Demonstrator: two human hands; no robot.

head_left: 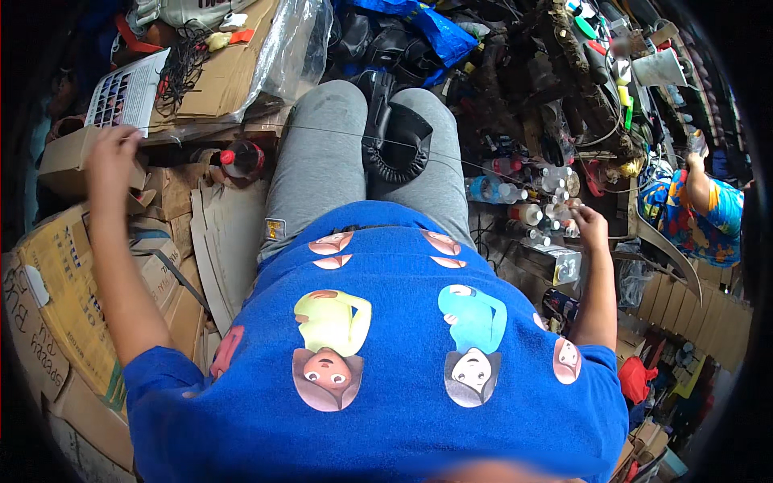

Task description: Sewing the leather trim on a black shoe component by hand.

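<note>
I sit with grey trousers (322,161) and a blue shirt below me. A thin pale thread (338,133) runs taut across my knees from one hand to the other. My left hand (113,151) is raised at the far left, fingers closed on the thread's end, just above a cardboard box (64,157). My right hand (588,221) is out to the right, fingers pinched on the other end, beside a cluster of small plastic bottles (515,193). A black ribbed shoe-like piece (394,141) sits wedged between my knees, under the thread.
Flattened cardboard and boxes (72,306) pile up on my left, with a red-capped dark bottle (240,158) and a printed sheet (125,90). Clear plastic (294,44), a blue bag (439,32) and dark clutter lie ahead. Another person in a colourful shirt (696,213) is at the right.
</note>
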